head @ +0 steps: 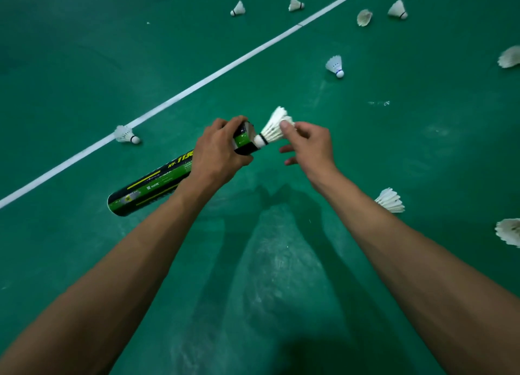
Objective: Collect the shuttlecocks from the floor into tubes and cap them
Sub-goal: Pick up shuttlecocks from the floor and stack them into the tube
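Note:
My left hand (218, 149) grips a black and green shuttlecock tube (152, 186) near its open end, holding it above the green floor. My right hand (308, 144) pinches the feathers of a white shuttlecock (273, 128), whose cork tip sits at the tube's mouth. Several more shuttlecocks lie on the floor: one on the white line at the left (125, 134), one ahead (334, 65), one by my right forearm (389, 200). I see no cap.
A white court line (225, 69) runs diagonally across the green floor. More shuttlecocks lie far ahead (238, 9) (295, 4) (397, 9) and at the right edge (509, 56) (509, 231).

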Demonstrator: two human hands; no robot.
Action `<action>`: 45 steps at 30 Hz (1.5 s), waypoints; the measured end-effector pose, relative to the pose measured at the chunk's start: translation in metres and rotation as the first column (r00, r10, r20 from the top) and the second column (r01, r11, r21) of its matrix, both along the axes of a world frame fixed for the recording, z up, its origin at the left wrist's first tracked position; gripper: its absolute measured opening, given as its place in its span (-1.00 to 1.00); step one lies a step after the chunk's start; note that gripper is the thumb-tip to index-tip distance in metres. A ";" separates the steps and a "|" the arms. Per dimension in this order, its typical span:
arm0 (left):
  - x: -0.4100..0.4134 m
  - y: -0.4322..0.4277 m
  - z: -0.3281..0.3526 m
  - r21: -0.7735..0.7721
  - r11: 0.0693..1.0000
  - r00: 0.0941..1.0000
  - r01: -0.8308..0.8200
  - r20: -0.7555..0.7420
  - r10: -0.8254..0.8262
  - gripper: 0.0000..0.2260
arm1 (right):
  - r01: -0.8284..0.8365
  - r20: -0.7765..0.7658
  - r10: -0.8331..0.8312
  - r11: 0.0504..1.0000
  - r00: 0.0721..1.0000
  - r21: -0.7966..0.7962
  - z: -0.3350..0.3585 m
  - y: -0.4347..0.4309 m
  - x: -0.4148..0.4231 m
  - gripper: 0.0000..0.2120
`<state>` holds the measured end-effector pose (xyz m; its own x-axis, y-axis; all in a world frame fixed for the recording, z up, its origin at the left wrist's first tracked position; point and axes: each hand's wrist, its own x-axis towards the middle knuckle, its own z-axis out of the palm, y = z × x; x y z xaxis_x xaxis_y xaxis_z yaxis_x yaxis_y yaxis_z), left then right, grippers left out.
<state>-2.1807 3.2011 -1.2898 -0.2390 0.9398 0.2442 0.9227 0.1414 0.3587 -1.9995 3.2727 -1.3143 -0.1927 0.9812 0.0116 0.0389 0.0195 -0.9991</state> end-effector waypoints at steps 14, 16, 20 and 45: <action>0.014 -0.013 0.019 0.055 0.997 0.999 -0.048 0.016 0.047 -0.31 | 0.158 0.014 -0.161 0.979 0.987 0.130 0.037 -0.008 -0.004 -0.48; 0.011 -0.020 0.022 0.047 0.998 0.999 -0.049 -0.001 0.049 -0.30 | -0.077 -0.023 0.079 0.992 0.997 0.097 0.045 -0.009 -0.009 -0.44; 0.016 -0.028 0.027 0.021 0.999 0.998 -0.032 -0.049 0.033 -0.32 | -0.349 0.260 0.305 0.926 0.916 0.144 0.054 -0.025 -0.020 -0.38; 0.062 -0.025 0.035 0.075 0.995 0.998 0.058 -0.025 -0.056 -0.40 | -0.547 0.136 0.565 0.824 0.814 -0.149 0.087 -0.016 0.008 -0.58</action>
